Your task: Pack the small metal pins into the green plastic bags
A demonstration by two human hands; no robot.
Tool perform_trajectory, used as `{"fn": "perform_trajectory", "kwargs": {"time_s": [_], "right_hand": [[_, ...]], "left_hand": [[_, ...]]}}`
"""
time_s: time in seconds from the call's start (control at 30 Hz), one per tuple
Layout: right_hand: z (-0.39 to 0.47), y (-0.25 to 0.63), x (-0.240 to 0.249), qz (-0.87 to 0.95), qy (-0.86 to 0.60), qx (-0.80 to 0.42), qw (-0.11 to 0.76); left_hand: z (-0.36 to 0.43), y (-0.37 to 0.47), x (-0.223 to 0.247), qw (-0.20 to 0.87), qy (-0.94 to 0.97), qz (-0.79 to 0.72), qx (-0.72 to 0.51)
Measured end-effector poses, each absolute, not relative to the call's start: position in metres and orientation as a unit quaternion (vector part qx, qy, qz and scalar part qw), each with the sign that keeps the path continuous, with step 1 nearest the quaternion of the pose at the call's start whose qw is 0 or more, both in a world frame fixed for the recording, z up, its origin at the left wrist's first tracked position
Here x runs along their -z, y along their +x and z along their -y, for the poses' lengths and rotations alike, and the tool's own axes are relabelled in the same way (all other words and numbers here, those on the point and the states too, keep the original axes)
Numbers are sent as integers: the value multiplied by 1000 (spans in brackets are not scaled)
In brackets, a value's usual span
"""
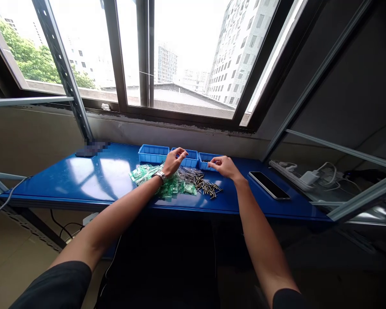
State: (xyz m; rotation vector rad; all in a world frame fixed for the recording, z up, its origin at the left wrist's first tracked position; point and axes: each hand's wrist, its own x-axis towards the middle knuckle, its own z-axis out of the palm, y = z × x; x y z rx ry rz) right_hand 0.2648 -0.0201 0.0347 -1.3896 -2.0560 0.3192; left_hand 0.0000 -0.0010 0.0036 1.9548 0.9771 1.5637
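My left hand (174,161), with a metal watch (161,175) on its wrist, hovers at the front of the middle blue bin (193,161). Its fingers are curled together, and anything between them is too small to tell. Over the front of the right blue bin (212,156), which has dark small pieces in it, my right hand (224,166) is pinched closed; what it holds is not clear. Below the hands lie a heap of green-printed clear packets (172,189), some greyish packets (187,174) and a loose pile of brass-and-dark screw-like pieces (208,188).
A left blue bin (153,155) stands in the row on the blue table (116,189). A phone (269,185) lies to the right, near a power strip (292,178) with a white charger (309,178). Metal shelf posts rise at both sides; a dark item (91,149) lies far left.
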Motion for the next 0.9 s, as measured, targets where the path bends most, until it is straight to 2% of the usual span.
{"fn": "perform_trajectory", "kwargs": {"time_s": [0.13, 0.37, 0.6, 0.9], "right_hand": [[29, 267, -29, 809, -516, -148, 240], [26, 271, -19, 825, -507, -160, 193], [25, 271, -17, 832, -503, -159, 170], [25, 271, -16, 839, -491, -146, 183]], "left_hand": [[3, 1, -5, 227, 709, -355, -565], [3, 1, -5, 228, 710, -356, -563], [3, 1, -5, 231, 712, -354, -561], [3, 1, -5, 230, 715, -353, -558]]}}
